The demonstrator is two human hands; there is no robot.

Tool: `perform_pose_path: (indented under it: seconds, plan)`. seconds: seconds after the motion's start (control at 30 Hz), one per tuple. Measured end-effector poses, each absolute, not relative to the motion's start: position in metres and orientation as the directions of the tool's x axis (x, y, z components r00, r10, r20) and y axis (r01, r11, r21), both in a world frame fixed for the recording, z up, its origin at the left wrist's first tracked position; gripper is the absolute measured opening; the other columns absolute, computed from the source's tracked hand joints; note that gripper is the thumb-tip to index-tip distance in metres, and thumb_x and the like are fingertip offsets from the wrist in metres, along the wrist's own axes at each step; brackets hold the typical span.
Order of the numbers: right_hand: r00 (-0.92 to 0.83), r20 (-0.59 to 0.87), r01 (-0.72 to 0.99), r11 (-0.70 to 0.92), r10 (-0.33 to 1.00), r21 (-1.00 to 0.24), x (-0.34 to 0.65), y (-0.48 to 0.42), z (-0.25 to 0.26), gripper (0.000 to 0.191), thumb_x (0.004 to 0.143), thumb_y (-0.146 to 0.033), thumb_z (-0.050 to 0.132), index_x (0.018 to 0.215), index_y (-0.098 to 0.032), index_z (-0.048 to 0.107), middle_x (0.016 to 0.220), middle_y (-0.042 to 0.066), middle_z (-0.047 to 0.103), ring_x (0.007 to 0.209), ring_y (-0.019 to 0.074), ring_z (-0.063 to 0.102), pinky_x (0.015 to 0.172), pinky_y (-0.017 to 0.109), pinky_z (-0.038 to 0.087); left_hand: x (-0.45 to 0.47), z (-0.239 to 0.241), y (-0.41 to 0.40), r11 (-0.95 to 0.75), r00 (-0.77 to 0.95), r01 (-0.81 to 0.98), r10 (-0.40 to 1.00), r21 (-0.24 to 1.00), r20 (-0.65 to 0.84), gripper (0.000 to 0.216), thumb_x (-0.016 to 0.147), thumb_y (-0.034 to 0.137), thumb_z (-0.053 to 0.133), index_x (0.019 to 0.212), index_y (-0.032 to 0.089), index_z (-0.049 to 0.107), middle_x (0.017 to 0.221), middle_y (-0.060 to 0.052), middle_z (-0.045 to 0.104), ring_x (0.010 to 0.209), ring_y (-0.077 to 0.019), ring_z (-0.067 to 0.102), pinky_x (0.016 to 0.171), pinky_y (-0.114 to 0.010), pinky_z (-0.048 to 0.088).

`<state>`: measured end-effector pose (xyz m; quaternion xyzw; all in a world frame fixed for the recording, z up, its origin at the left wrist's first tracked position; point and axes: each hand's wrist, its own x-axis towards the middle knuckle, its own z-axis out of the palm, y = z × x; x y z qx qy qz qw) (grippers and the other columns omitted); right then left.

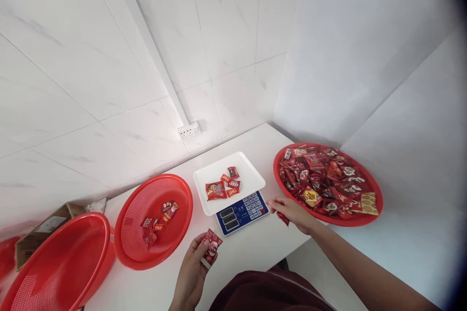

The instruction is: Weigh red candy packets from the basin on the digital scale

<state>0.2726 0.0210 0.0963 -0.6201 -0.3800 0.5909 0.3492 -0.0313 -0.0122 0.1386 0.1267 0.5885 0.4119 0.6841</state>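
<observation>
My left hand is closed on a small red candy packet, held above the white table near its front edge. My right hand is curled round another red packet, between the scale and the big red tray. The white weighing scale with a blue keypad carries several red snack packets on its pan. At the right, a round red tray is heaped with red wrapped sweets.
A red mesh basket left of the scale holds several red packets. Another red basket sits at the far left, with a cardboard box behind it. A wall socket is on the tiled wall behind.
</observation>
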Motion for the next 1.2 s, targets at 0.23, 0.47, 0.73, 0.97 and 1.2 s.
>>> perform_pose_path:
  seconds: [0.23,0.47,0.73,0.97,1.2]
  plan:
    - [0.070,-0.495,-0.015,-0.495,0.866,-0.869,0.272,0.012,0.103,0.036,0.068,-0.051,0.059,0.072,-0.016,0.056,0.066,-0.002,0.050,0.047,0.0051,0.036,0.041,0.020,0.028,-0.031,0.136,-0.006,0.638,-0.017,-0.389,0.717,0.665,-0.697,0.022,0.076,0.013,0.062,0.097,0.015,0.056,0.092,-0.009,0.066,0.069,-0.0122,0.062,0.072,-0.030,0.053]
    - [-0.026,-0.468,0.057,-0.466,0.883,-0.883,0.258,0.007,0.106,0.042,0.070,-0.056,0.056,0.077,-0.015,0.056,0.068,-0.002,0.051,0.048,0.0051,0.038,0.043,0.019,0.030,-0.024,0.135,-0.010,0.656,0.027,-0.374,0.714,0.656,-0.699,0.031,0.069,0.016,0.069,0.096,0.016,0.055,0.090,-0.008,0.067,0.066,-0.0110,0.061,0.072,-0.030,0.051]
    - [-0.218,-0.489,0.148,-0.467,0.844,-0.872,0.233,0.002,0.116,0.044,0.072,-0.050,0.057,0.094,-0.013,0.060,0.077,0.001,0.058,0.044,0.0034,0.039,0.040,0.019,0.031,-0.006,0.135,-0.015,0.648,0.158,-0.170,0.761,0.742,-0.629,0.042,0.060,0.035,0.077,0.091,0.016,0.055,0.080,-0.005,0.067,0.062,-0.0113,0.058,0.058,-0.022,0.040]
    - [-0.413,-0.438,0.224,-0.377,0.799,-0.899,0.215,-0.003,0.150,0.024,0.075,-0.037,0.055,0.082,-0.014,0.058,0.060,-0.004,0.052,0.041,0.0045,0.043,0.039,0.017,0.033,0.036,0.151,-0.008,0.586,0.339,-0.037,0.769,0.810,-0.541,0.037,0.059,0.032,0.077,0.083,0.016,0.055,0.068,0.001,0.061,0.057,-0.0095,0.052,0.055,-0.022,0.035]
    - [-0.134,-0.349,0.281,-0.302,0.928,-0.911,0.267,0.007,0.138,0.022,0.073,-0.038,0.053,0.069,-0.016,0.056,0.053,-0.005,0.049,0.042,0.0068,0.041,0.041,0.019,0.032,0.052,0.149,-0.006,0.605,0.312,-0.001,0.757,0.796,-0.575,0.047,0.056,0.044,0.074,0.092,0.018,0.057,0.095,-0.008,0.063,0.082,-0.0193,0.060,0.073,-0.032,0.045]
